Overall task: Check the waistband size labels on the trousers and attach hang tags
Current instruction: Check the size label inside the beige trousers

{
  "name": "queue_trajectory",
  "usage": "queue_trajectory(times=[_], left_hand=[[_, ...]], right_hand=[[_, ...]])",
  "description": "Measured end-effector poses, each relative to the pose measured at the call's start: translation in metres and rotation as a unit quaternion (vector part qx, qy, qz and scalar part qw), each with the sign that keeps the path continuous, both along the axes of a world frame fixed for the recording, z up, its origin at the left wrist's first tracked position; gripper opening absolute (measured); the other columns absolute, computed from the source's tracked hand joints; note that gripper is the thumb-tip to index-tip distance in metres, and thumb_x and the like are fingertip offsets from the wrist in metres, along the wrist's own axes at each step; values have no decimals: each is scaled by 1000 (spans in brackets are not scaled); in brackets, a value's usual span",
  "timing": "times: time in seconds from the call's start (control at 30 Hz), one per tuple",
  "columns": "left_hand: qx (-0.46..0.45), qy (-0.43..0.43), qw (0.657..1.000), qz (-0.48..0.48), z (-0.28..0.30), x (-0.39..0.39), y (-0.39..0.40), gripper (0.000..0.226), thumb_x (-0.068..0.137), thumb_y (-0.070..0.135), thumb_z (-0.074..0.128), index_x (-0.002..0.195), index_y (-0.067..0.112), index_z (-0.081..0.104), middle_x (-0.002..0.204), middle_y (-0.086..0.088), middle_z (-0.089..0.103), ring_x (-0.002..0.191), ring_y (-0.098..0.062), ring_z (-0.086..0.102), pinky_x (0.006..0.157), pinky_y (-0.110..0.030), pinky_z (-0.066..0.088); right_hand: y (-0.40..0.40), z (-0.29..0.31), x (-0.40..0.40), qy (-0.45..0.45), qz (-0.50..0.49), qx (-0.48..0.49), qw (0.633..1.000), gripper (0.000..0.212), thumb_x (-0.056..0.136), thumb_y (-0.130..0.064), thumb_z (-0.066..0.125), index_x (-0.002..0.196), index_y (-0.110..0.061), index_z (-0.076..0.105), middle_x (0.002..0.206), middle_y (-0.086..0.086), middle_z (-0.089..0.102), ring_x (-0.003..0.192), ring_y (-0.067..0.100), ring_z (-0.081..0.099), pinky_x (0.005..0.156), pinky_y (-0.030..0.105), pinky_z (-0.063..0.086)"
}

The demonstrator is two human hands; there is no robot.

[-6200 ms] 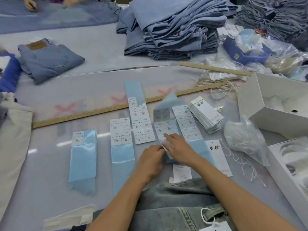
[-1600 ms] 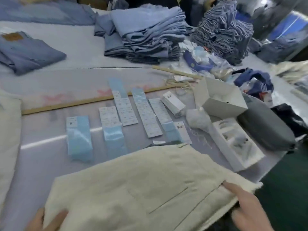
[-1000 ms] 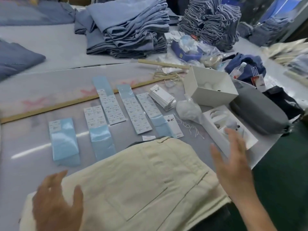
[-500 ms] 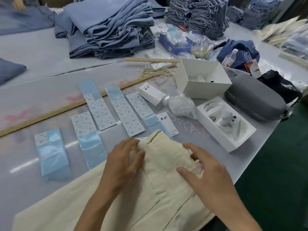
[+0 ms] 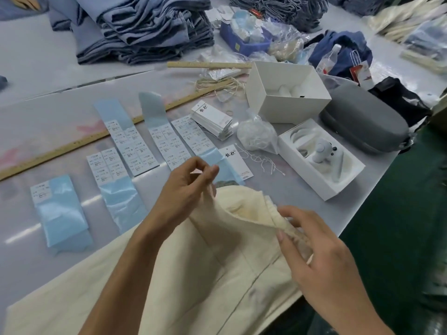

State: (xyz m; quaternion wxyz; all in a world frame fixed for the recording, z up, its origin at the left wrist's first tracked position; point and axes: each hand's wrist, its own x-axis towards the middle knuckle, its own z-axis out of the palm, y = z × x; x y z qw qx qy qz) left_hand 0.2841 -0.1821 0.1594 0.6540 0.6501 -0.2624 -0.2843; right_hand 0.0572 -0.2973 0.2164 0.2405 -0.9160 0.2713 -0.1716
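Observation:
Cream trousers (image 5: 212, 269) lie on the table in front of me, waistband toward the far right. My left hand (image 5: 186, 192) pinches the far edge of the waistband and lifts it, so the waist gapes. My right hand (image 5: 312, 245) grips the gathered near side of the waistband. Just beyond the trousers lie a single white hang tag (image 5: 235, 162) with loose string and a stack of hang tags (image 5: 212, 119). Several blue-backed sheets of size stickers (image 5: 131, 146) are laid out in a row to the left.
A long wooden ruler (image 5: 72, 143) crosses the table behind the sticker sheets. Two open white boxes (image 5: 287, 93), a grey case (image 5: 362, 119) and a bag of strings (image 5: 256, 134) crowd the right side. Stacked blue jeans (image 5: 145, 27) sit at the back. The table edge runs close on the right.
Both hands went from resting flat on the cream trousers to taking hold of the waistband and pulling it open. My view has shifted closer and to the right.

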Motion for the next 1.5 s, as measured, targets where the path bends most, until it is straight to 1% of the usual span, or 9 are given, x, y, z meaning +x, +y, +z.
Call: queue_trajectory(times=[0.2, 0.3, 0.43, 0.53, 0.77, 1.0, 1.13, 1.27, 1.5], left_hand=[[181, -15, 961, -207, 19, -10, 53, 45, 86, 74, 58, 102, 35, 71, 69, -3, 71, 53, -16, 68, 62, -25, 50], [325, -223, 901, -184, 22, -18, 59, 26, 90, 70, 52, 102, 51, 64, 74, 16, 70, 54, 2, 64, 73, -33, 56], [245, -373, 872, -200, 35, -42, 36, 57, 75, 86, 45, 120, 52, 56, 111, 28, 59, 99, 5, 55, 84, -31, 52], [264, -368, 855, -253, 28, -51, 29, 43, 86, 62, 63, 125, 46, 57, 120, 25, 60, 110, -3, 56, 90, -37, 51], [127, -119, 937, -304, 12, -20, 59, 28, 92, 18, 72, 114, 35, 72, 113, 14, 73, 111, -6, 69, 90, -22, 57], [55, 22, 966, -253, 10, -23, 56, 23, 95, 27, 70, 116, 20, 73, 83, -7, 76, 71, -16, 68, 61, -26, 53], [45, 9, 973, -226, 15, -32, 63, 24, 96, 35, 68, 118, 26, 70, 78, -5, 74, 63, -20, 63, 57, -27, 51], [34, -3, 980, -198, 20, -42, 64, 23, 92, 23, 73, 113, 30, 67, 96, -2, 80, 83, -14, 75, 70, -28, 58], [38, -10, 985, -167, 19, -47, 59, 21, 91, 14, 69, 107, 28, 66, 86, -7, 78, 66, -11, 62, 60, -24, 47]], right_hand=[[8, -10, -17, -23, 127, -98, 987, 17, 91, -26, 65, 96, -17, 78, 113, -9, 68, 105, 11, 65, 100, 48, 51], [20, -19, -34, -48, 168, -124, 977, 16, 91, -18, 66, 90, -12, 81, 100, -4, 71, 97, 16, 67, 98, 52, 52], [31, -28, -47, -54, 162, -140, 975, 16, 90, -14, 66, 85, -12, 81, 99, -1, 71, 97, 16, 67, 93, 53, 54], [29, -28, -51, -59, 148, -124, 979, 17, 90, -16, 66, 84, -13, 81, 104, -1, 72, 102, 15, 68, 94, 55, 53], [20, -16, -43, -50, 110, -161, 980, 17, 88, -24, 66, 81, -18, 81, 99, -9, 75, 91, 11, 71, 96, 38, 49], [51, 5, 15, 130, 81, -150, 977, 40, 97, -64, 36, 79, -38, 60, 68, -18, 58, 53, 6, 38, 55, 23, 35], [58, -2, 36, 131, 31, 7, 991, 56, 89, -84, 24, 73, -37, 51, 65, -18, 53, 59, 4, 49, 59, 22, 35], [50, -7, 29, 42, -9, 143, 989, 41, 83, -71, 50, 76, -35, 67, 64, -20, 60, 64, 4, 57, 55, 15, 40], [35, 2, 22, 36, -2, 351, 936, 28, 88, -50, 64, 79, -26, 74, 63, -1, 67, 56, 4, 55, 56, 19, 46]])
